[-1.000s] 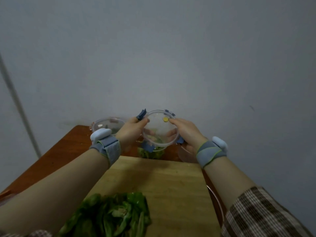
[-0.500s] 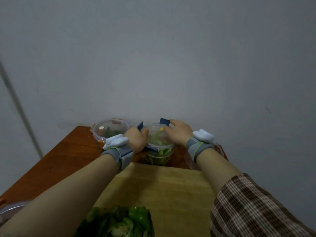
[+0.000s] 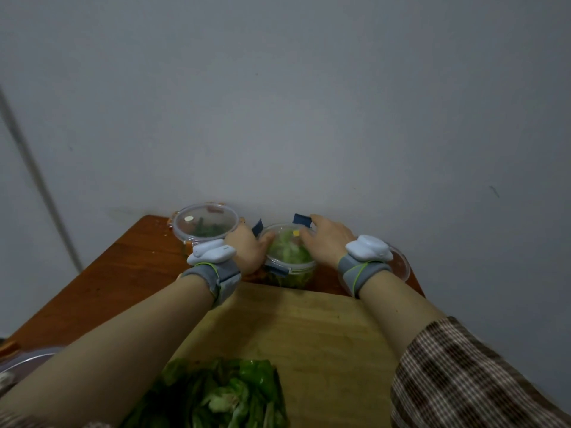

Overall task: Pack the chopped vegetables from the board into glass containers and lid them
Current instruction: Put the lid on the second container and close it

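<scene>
Both my hands are on the lid (image 3: 285, 242) of the round glass container (image 3: 292, 278), which stands on the wooden table (image 3: 123, 267) just past the far edge of the cutting board (image 3: 309, 329). The container is full of pale green chopped vegetables, which show through the clear lid and the glass wall.

My left hand (image 3: 245, 250) cups the lid's left rim, fingers bent over the edge and their tips on top. My right hand (image 3: 329, 242) lies across the right side with fingers fairly straight and pressing down. One fingertip reaches the blue clip (image 3: 302, 220) at the far rim, which stands flipped up. Another blue clip (image 3: 257, 227) sticks up beside my left hand, and a third (image 3: 279, 269) sits at the near rim. I cannot tell whether that one is latched. A small yellow dot (image 3: 296, 232) marks the lid between my hands.

To the left and a little farther back stands a second container (image 3: 205, 225), lidded, with orange clips and dark green pieces inside. My left hand is close beside it. Behind my right wrist, part of another clear round piece (image 3: 401, 267) shows on the table – I cannot tell whether it is a lid or a bowl.

On the near end of the board lies a heap of green chopped vegetables (image 3: 222, 393). Each wrist wears a grey band with a white device (image 3: 213, 253), and my right arm has a plaid sleeve (image 3: 463, 381). A metal rim (image 3: 27, 359) shows at the left edge.
</scene>
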